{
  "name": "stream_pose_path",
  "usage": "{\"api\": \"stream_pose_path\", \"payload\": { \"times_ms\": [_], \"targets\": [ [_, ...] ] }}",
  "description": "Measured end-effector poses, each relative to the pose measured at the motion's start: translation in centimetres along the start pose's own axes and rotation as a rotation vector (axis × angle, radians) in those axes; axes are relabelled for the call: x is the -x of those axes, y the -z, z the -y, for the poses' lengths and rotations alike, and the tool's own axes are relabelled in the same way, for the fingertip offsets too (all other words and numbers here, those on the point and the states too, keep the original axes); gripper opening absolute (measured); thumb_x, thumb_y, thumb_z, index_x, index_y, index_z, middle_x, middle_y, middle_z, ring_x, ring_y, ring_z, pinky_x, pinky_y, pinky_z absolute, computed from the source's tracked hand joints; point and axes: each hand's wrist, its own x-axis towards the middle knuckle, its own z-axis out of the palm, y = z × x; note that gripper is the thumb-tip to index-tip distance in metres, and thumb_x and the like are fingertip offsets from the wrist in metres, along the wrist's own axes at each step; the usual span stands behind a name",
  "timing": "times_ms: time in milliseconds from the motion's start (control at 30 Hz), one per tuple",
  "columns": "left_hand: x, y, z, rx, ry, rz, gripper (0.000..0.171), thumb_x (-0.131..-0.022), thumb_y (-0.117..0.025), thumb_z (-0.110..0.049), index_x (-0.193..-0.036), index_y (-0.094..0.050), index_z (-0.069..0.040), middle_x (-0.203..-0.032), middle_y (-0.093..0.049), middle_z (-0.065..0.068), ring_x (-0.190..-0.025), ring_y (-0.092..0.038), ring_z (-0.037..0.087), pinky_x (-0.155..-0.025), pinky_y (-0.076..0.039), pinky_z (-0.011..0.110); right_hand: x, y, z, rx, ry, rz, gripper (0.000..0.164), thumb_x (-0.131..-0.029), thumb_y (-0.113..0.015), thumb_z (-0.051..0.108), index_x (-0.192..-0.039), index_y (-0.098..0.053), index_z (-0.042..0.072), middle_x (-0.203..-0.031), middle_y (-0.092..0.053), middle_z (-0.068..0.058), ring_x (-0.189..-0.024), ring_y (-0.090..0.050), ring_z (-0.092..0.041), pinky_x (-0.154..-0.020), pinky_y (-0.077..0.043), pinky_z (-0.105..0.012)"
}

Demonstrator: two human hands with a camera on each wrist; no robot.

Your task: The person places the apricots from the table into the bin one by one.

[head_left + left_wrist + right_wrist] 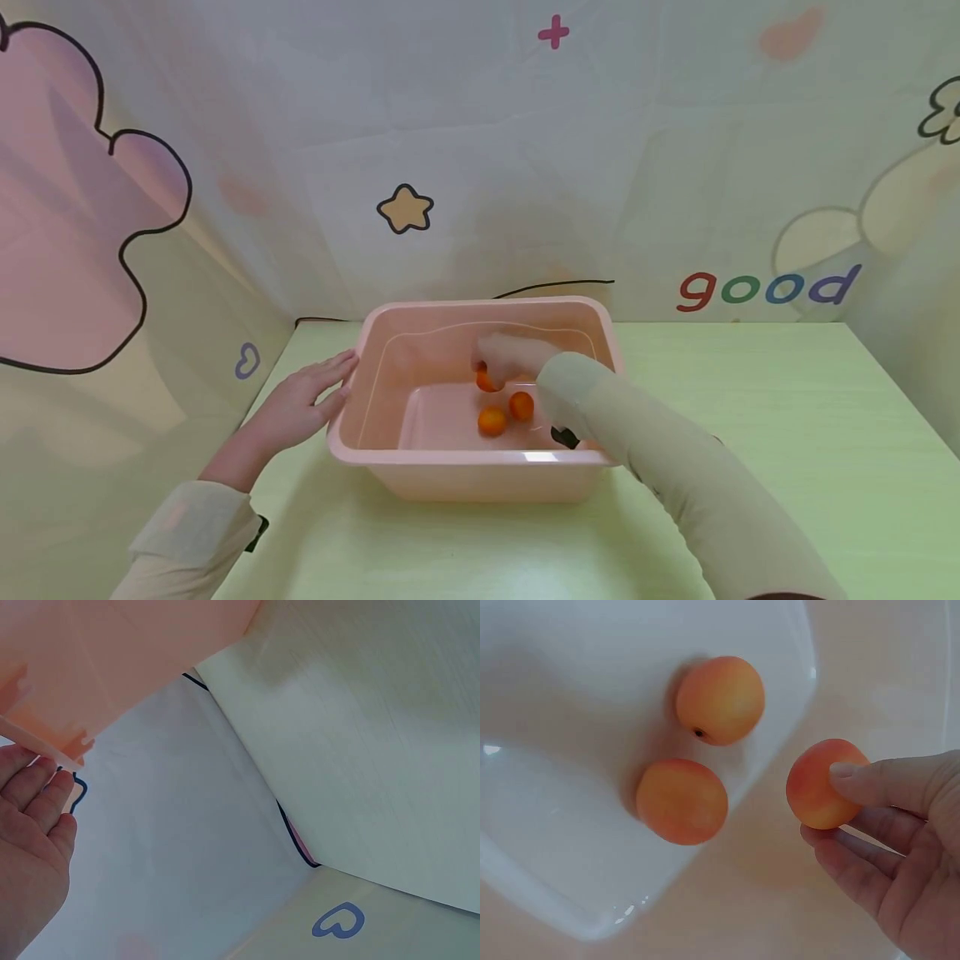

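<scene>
Fruit [810, 787] is in the right hand [919, 877], inside the pink tub [465, 458] toward its back wall. The thumb presses on one side of it and the fingers support it from the other, a pinch; I cannot tell whether it touches the tub. Two more of the same orange kind, a near fruit [681, 802] and a spotted fruit [724, 697], lie on the tub's floor just beside each other, nearer the front than the held one. The spotted one shows a small dark mark.

The left hand [300, 404] is at the tub's left rim, its fingers fairly straight and close together, their tips touching the edge; it holds no fruit.

The tub stands upright on a pale green table [750, 400]. Behind it hangs a pale sheet [525, 150] printed with a yellow star [405, 208] and the word "good" [768, 289]. Light sleeves [675, 450] cover both arms.
</scene>
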Motion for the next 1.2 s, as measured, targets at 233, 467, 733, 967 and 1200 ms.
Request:
{"api": "stream_pose_path", "payload": {
  "times_ms": [233,467,733,967,1200],
  "targets": [
    [0.0,0.2,-0.1,-0.009,0.002,0.004,0.046,-0.091,-0.045,-0.021,-0.132,-0.038,0.0,-0.139,-0.035,0.016,-0.124,-0.034,0.04,-0.098,-0.028,0.056,0.9,-0.3,-0.3,-0.072,-0.022,-0.016,0.009,-0.056,-0.045,0.022,-0.059,-0.036,0.02,-0.057,-0.047,0.0,-0.063,-0.045,-0.015,-0.05,-0.018,-0.039],
    [0.1,0.3,-0.3,-0.003,0.009,0.003,0.046,-0.091,-0.045,-0.02,-0.132,-0.039,0.0,-0.139,-0.035,0.016,-0.124,-0.034,0.04,-0.098,-0.028,0.055,-1.0,-0.2,-0.6,-0.033,-0.021,-0.027,0.009,-0.058,-0.045,0.023,-0.057,-0.036,0.019,-0.059,-0.046,0.0,-0.072,-0.043,-0.016,-0.054,-0.021,-0.038],
    [0.2,0.3,-0.5,-0.002,0.009,-0.002,0.045,-0.091,-0.046,-0.019,-0.132,-0.039,0.0,-0.139,-0.036,0.015,-0.124,-0.034,0.04,-0.099,-0.028,0.055,1.5,-0.3,-0.2,-0.032,0.008,-0.076,0.017,-0.061,-0.043,0.02,-0.075,-0.051,0.018,-0.085,-0.049,0.0,-0.084,-0.043,-0.018,-0.06,-0.026,-0.034],
    [0.1,0.1,-0.3,0.0,0.008,0.005,0.046,-0.091,-0.045,-0.02,-0.132,-0.039,-0.001,-0.139,-0.035,0.016,-0.124,-0.034,0.04,-0.098,-0.028,0.056,5.0,0.2,1.4,0.003,-0.058,-0.09,0.014,-0.068,-0.047,0.026,-0.08,-0.054,0.024,-0.101,-0.049,0.002,-0.097,-0.043,-0.021,-0.064,-0.035,-0.04],
    [0.1,0.1,-0.3,0.003,0.014,0.004,0.046,-0.091,-0.045,-0.021,-0.132,-0.038,-0.001,-0.139,-0.034,0.016,-0.124,-0.034,0.041,-0.097,-0.028,0.057,0.6,2.6,2.9,0.438,0.211,0.06,0.037,-0.08,-0.056,0.015,-0.112,-0.053,0.033,-0.127,-0.043,0.008,-0.118,-0.035,-0.023,-0.07,-0.045,-0.055]
  ]
}}
